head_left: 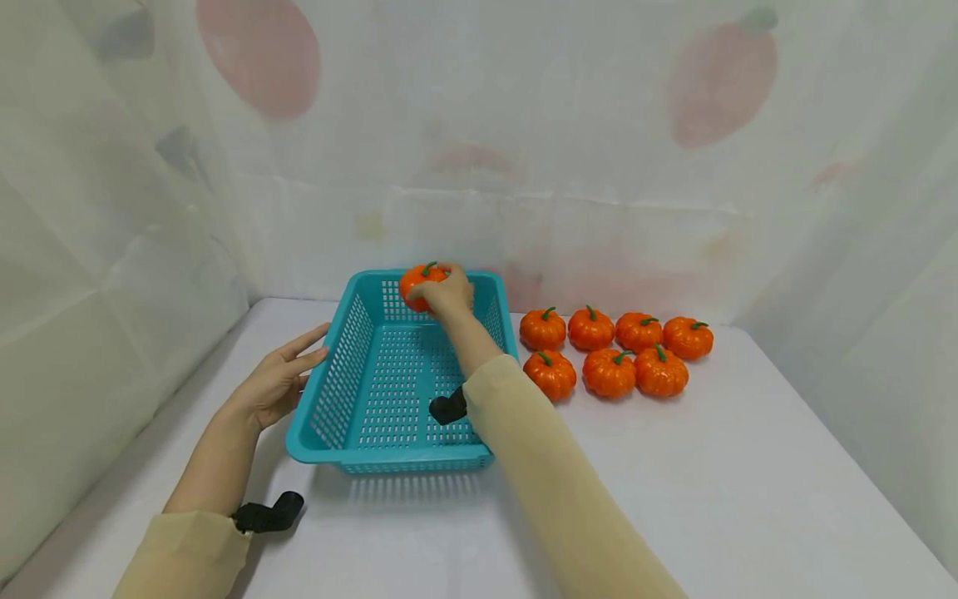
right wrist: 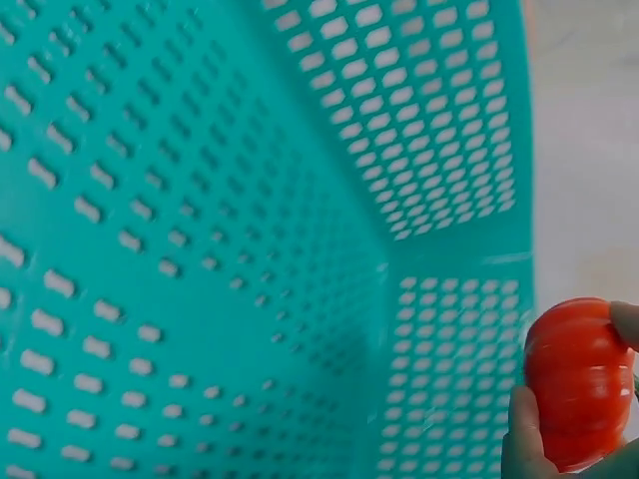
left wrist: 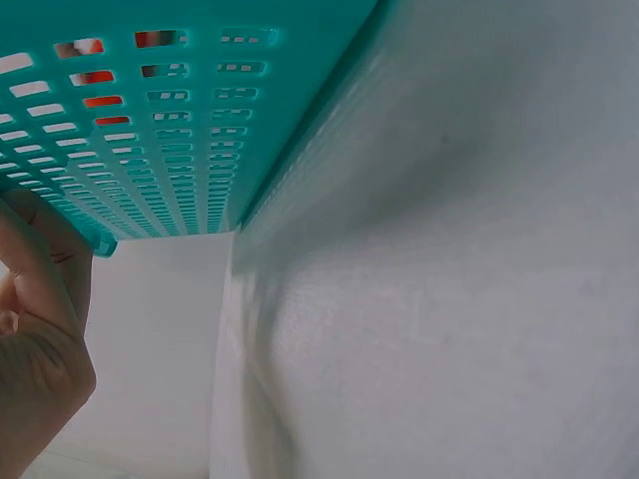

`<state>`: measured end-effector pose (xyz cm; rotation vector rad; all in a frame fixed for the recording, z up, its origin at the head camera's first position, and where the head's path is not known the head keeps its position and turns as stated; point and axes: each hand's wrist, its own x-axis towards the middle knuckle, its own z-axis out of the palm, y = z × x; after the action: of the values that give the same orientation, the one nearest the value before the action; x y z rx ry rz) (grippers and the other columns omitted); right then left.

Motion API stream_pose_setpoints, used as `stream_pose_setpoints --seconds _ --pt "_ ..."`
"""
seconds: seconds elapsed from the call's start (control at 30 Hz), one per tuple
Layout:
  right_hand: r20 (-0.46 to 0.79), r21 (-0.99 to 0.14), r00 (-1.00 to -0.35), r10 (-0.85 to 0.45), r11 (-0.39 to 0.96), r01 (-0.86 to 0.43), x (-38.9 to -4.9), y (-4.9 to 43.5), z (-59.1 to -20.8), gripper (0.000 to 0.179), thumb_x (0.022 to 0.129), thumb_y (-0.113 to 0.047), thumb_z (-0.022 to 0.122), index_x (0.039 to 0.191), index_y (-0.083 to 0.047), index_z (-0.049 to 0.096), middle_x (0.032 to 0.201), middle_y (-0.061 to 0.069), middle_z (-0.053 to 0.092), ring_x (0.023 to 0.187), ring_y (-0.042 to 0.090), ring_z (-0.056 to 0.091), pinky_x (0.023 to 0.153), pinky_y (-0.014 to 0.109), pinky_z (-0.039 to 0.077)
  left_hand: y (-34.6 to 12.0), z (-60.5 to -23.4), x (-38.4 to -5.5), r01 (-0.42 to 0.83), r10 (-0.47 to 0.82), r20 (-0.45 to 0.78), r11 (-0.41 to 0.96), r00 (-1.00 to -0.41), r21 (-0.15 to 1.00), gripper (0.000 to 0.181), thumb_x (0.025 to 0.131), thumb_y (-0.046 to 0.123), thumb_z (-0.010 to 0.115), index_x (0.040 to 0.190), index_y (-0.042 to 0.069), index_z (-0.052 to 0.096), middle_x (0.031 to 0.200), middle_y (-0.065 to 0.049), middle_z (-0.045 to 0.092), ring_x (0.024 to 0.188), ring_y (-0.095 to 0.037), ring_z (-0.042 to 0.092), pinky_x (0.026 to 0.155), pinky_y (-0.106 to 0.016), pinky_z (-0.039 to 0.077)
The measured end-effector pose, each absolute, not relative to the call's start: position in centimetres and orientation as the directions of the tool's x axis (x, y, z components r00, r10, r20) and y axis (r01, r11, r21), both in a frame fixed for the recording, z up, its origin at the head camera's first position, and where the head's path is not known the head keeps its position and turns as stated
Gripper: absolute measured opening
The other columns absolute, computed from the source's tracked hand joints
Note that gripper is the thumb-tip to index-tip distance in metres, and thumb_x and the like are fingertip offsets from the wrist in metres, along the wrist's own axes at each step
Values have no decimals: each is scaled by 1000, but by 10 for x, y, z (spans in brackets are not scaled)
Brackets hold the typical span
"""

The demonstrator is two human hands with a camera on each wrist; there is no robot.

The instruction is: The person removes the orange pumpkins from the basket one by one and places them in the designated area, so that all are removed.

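Over the far end of a teal plastic basket, my right hand holds a small orange pumpkin with a green stem. In the right wrist view the fingers and thumb grip the pumpkin from its sides, near the basket's rim. My left hand is at the basket's left side, its fingers extended and the fingertips right at the rim. The left wrist view shows that hand beside the slotted basket wall. Inside the basket, the visible slotted floor is bare.
To the right of the basket, several more orange pumpkins stand in two rows on the white table. A pale curtain with faded fruit prints hangs behind the table, and sheeting closes in both sides.
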<state>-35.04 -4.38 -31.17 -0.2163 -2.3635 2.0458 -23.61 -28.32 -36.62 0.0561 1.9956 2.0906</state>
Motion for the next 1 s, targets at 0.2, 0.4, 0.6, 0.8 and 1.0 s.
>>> stream_pose_setpoints --seconds 0.2,0.4,0.6,0.8,1.0 --pt "-49 -998 -998 29 28 50 -341 -51 -288 74 74 -4 83 138 -23 51 146 9 49 128 32 52 88 44 60 -280 -365 -237 -158 207 -150 -21 -967 987 70 103 30 53 160 22 14 99 11 71 81 -9 72 71 -26 60" --pt "-6 -1000 -999 -52 -14 6 -330 -49 -265 75 75 -5 82 139 -25 49 148 7 48 127 29 53 83 36 61 -281 -365 -238 -153 213 -146 -19 -966 988 69 103 28 53 160 22 14 100 10 71 81 -9 72 70 -26 61" --pt "39 -997 -993 -108 -74 -31 -323 -37 -242 76 77 -3 79 142 -24 45 148 8 46 126 29 53 89 37 60 -282 -366 -240 -143 227 -135 -18 -964 990 70 103 27 52 160 22 13 101 11 71 81 -9 72 70 -26 60" --pt "96 -990 -987 -132 -120 -80 -315 -22 -221 76 77 -2 79 141 -22 45 143 9 49 122 27 55 88 37 60 -287 -366 -238 -154 220 -144 -30 -965 988 69 103 27 52 160 22 14 100 12 71 80 -8 72 70 -26 60" --pt "161 -982 -978 -130 -119 -146 -307 -1 -200 75 78 -2 79 142 -21 45 140 9 50 123 26 55 90 37 60 -290 -365 -236 -154 224 -142 -37 -964 987 70 103 27 52 160 22 13 100 11 71 80 -8 71 70 -26 60"
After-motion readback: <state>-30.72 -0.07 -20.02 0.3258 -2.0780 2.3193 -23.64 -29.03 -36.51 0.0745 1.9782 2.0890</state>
